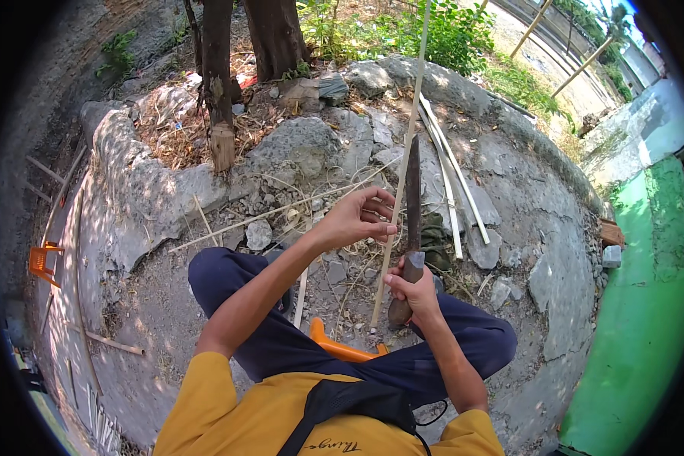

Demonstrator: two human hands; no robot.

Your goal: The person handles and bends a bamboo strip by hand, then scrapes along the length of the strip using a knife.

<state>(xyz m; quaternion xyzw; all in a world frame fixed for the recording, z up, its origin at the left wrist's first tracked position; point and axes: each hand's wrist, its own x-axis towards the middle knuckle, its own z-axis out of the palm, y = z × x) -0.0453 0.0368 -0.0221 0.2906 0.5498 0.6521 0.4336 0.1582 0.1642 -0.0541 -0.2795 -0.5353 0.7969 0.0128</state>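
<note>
A long, thin bamboo strip (408,144) stands nearly upright before me, its lower end close to the ground between my legs. My left hand (359,216) pinches it about midway, fingers curled and thumb against it. In my right hand (418,295) is the wooden handle of a machete (413,190), gripped firmly. Its dark blade points away from me, just right of the strip and almost parallel to it. Whether blade and strip touch, I cannot tell.
Several pale strips (454,178) lie on the broken concrete ahead to the right. Tree trunks (277,38) rise behind a rough stone edging (292,144). An orange plastic seat (342,348) shows between my legs; another orange seat (44,262) stands far left. A green surface (623,327) borders the right.
</note>
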